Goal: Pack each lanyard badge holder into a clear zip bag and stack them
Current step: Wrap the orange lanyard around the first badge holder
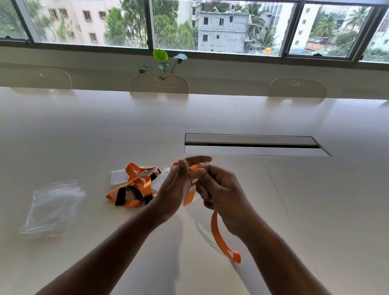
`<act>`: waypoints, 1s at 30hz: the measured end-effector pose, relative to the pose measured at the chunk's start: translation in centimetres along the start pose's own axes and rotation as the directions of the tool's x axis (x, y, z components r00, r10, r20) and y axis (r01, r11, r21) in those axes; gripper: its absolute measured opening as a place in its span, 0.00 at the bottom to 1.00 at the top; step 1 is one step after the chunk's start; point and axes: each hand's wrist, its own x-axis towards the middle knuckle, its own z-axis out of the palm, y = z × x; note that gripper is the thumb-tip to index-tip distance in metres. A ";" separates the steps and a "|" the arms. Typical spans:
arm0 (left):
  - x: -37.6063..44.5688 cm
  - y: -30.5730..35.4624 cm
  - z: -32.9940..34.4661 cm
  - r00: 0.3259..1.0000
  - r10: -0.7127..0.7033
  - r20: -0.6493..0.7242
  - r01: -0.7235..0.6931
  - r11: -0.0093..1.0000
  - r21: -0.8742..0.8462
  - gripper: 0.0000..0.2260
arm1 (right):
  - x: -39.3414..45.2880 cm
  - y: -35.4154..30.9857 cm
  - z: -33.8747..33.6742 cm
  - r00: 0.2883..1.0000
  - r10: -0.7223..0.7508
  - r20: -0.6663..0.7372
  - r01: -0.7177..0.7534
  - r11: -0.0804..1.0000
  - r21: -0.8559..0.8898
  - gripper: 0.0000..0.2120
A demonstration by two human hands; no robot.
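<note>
Both hands are raised over the white table point(298, 207) and hold one orange lanyard point(220, 237) with its clear badge holder between them. My left hand point(176, 186) pinches the strap near its top. My right hand point(220, 193) grips the strap beside it with curled fingers. A loop of the strap hangs down below my right wrist. The badge holder is mostly hidden between the hands. A pile of orange and black lanyards with badge holders point(134, 185) lies just left of my left hand. A stack of clear zip bags point(52, 208) lies further left.
A recessed cable slot point(256, 145) sits in the table beyond the hands. White chairs point(159, 83) line the far edge, with a green plant point(161, 59) and a row of windows behind them.
</note>
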 end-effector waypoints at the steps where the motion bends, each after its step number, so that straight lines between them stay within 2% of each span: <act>1: 0.2 0.1 0.0 0.999 -0.031 -0.023 0.030 0.997 -0.071 0.44 | 0.1 0.0 0.0 1.000 0.026 0.013 -0.026 1.000 -0.005 0.14; 5: 1.3 0.9 -1.1 0.989 -0.107 -0.106 0.060 0.924 -0.377 0.40 | 0.2 0.2 0.2 0.993 0.103 0.058 -0.099 0.993 -0.065 0.15; 10: 2.4 1.7 -1.0 0.976 -0.181 -0.120 0.082 0.817 -0.570 0.35 | 0.3 0.9 0.8 0.998 0.069 0.005 -0.067 0.985 -0.156 0.15; 13: 2.7 1.5 -0.7 0.974 -0.193 -0.120 0.081 0.789 -0.609 0.32 | 0.2 1.4 0.8 0.998 -0.003 -0.067 -0.016 0.958 -0.288 0.18; 16: 2.8 1.2 -0.7 0.966 -0.209 -0.150 0.065 0.764 -0.642 0.29 | -0.1 1.6 0.7 0.993 0.003 -0.118 -0.046 0.930 -0.364 0.16; 20: 3.0 1.0 -0.9 0.955 -0.239 -0.174 0.048 0.707 -0.706 0.21 | -0.8 2.1 0.9 0.985 0.022 -0.170 -0.089 0.913 -0.398 0.18; 24: 3.0 0.6 -1.0 0.935 -0.290 -0.205 0.043 0.665 -0.745 0.19 | -0.9 2.3 0.7 0.982 0.066 -0.178 -0.125 0.929 -0.347 0.18; 26: 3.0 0.3 -1.2 0.928 -0.307 -0.211 0.062 0.687 -0.724 0.16 | -0.8 2.4 0.5 0.984 0.098 -0.148 -0.139 0.942 -0.304 0.18; 28: 3.0 0.0 -1.6 0.932 -0.294 -0.210 0.083 0.741 -0.666 0.07 | -0.7 2.5 0.4 0.986 0.108 -0.126 -0.140 0.949 -0.283 0.18; 30: 3.0 -0.1 -1.9 0.937 -0.274 -0.216 0.079 0.769 -0.634 0.07 | -0.7 2.6 0.3 0.988 0.104 -0.113 -0.131 0.955 -0.268 0.18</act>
